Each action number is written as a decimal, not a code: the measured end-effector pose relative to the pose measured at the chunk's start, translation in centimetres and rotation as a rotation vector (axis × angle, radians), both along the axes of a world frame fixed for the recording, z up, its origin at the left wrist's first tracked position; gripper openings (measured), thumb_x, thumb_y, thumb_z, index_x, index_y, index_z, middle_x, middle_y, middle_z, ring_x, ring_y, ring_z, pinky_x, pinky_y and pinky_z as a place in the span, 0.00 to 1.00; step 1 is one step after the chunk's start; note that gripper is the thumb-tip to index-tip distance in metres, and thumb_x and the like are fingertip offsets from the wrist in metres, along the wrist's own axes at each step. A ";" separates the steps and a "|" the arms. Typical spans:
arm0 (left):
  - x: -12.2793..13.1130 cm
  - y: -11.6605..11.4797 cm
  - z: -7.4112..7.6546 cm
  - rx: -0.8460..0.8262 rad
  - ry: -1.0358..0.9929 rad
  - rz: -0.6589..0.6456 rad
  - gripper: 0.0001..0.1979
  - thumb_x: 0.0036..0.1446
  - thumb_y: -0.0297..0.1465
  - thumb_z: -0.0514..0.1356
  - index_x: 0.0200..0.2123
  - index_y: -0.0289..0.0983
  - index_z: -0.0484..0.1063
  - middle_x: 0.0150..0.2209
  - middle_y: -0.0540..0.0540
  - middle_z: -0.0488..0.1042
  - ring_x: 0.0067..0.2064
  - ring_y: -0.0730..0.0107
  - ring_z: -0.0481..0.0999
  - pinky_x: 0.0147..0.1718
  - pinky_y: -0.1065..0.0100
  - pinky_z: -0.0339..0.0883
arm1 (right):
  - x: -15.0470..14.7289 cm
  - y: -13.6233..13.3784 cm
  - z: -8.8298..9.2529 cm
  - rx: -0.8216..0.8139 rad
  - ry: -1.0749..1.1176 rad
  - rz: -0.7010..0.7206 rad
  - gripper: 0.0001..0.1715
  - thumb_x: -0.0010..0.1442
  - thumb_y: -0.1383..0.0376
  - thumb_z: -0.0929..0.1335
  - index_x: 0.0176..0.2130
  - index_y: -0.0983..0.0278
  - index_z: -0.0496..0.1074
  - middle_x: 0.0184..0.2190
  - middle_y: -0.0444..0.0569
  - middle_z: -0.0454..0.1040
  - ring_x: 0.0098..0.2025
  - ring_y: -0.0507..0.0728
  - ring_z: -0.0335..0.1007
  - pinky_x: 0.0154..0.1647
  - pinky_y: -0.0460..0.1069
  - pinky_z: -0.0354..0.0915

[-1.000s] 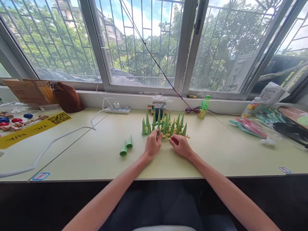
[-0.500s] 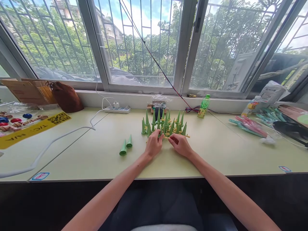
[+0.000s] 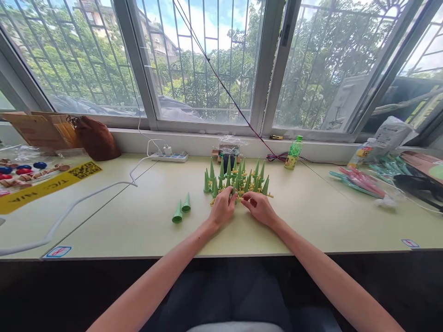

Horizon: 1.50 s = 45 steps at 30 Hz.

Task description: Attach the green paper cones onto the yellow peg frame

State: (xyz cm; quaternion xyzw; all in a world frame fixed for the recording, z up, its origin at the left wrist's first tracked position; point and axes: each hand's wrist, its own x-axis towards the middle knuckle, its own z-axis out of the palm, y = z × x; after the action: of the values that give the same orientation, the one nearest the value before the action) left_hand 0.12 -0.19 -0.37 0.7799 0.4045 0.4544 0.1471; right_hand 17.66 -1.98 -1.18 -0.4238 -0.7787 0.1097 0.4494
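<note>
Close to the front of a cluster of upright green cones [image 3: 239,171], my left hand [image 3: 221,207] has thumb and fingers closed around one green cone [image 3: 234,188]. My right hand [image 3: 260,206] is pinched at the end of a small yellow peg [image 3: 240,198], which points toward the cone in my left hand. Whether the peg sits in that cone is too small to tell. More yellow pegs stick out sideways among the standing cones. Two loose green cones, one nearer [image 3: 177,214] and one farther [image 3: 186,203], lie tilted to the left of my left hand.
A green-capped bottle [image 3: 293,153] stands behind the cluster to the right. At the back are a power strip [image 3: 169,157] and a plastic-wrapped box [image 3: 228,150]. A white cable [image 3: 93,196] crosses the left side. Bagged items [image 3: 362,182] lie at right.
My left fingers have shifted slightly around the green cone, which shows more clearly now. My right hand stays nearly in place at the yellow peg.
</note>
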 end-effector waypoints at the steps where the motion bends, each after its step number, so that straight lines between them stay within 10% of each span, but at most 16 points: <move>1: 0.0 0.0 0.0 0.005 0.000 -0.001 0.08 0.64 0.33 0.51 0.36 0.36 0.66 0.28 0.49 0.69 0.27 0.71 0.66 0.28 0.70 0.58 | 0.0 0.0 0.0 0.000 0.002 0.002 0.07 0.62 0.62 0.67 0.38 0.64 0.72 0.30 0.47 0.75 0.24 0.51 0.61 0.29 0.47 0.61; 45: 0.1 -0.3 0.2 0.036 0.043 -0.059 0.11 0.63 0.34 0.52 0.29 0.37 0.63 0.25 0.50 0.66 0.25 0.73 0.63 0.27 0.69 0.57 | 0.0 0.3 -0.5 -0.041 -0.098 -0.022 0.18 0.66 0.58 0.62 0.29 0.64 0.71 0.21 0.44 0.68 0.23 0.51 0.58 0.26 0.47 0.55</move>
State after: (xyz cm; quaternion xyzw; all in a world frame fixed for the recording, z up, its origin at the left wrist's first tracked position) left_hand 0.19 -0.49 -0.18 0.8036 0.3761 0.4402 0.1376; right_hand 17.68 -1.65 -1.72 -0.4462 -0.7928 0.0996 0.4031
